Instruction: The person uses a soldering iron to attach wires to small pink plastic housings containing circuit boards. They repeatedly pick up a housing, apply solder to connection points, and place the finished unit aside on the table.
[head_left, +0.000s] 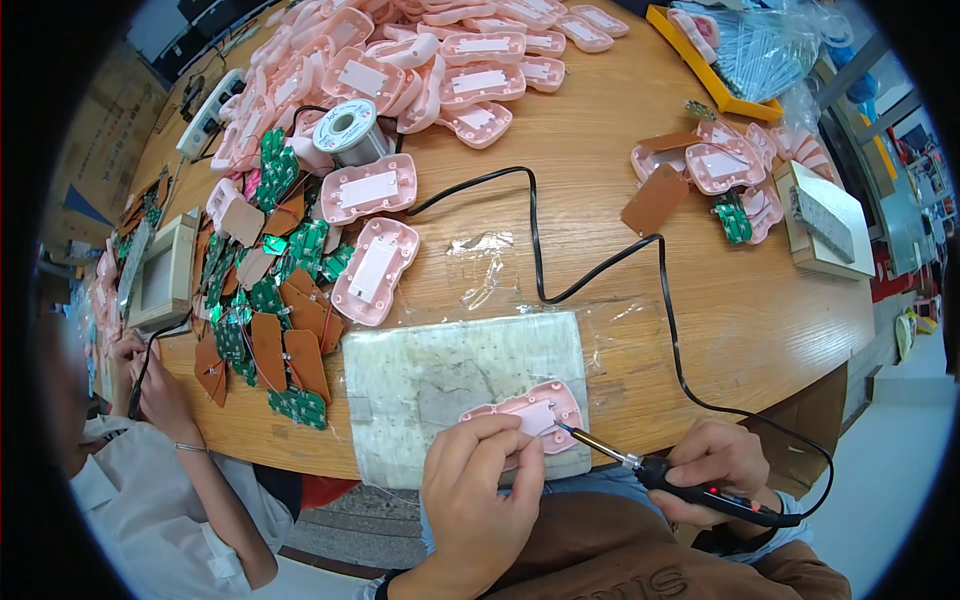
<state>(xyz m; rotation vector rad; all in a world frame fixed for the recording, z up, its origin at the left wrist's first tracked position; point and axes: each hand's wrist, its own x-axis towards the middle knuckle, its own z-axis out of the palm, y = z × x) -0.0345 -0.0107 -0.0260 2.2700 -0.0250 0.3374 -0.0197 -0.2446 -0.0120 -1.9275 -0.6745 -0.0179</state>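
At the near table edge, the left hand (pixel 478 500) pinches closed on a pink plastic shell (pixel 527 411) lying on a pale work mat (pixel 440 375). The right hand (pixel 715 468) is curled tight around a soldering iron (pixel 680 480), its tip touching the shell's middle. A slip could likely burn the left fingertips (pixel 527 447) so near the tip. Farther left lie circuit boards (pixel 285 300); beyond, a solder spool (pixel 348 130) and a heap of pink shells (pixel 400 60).

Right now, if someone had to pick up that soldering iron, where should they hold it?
Probably by the black handle, coming from the right, as the right hand does. The metal tip points left at the pink shell under the left hand, and the black cord trails off the handle's rear end.
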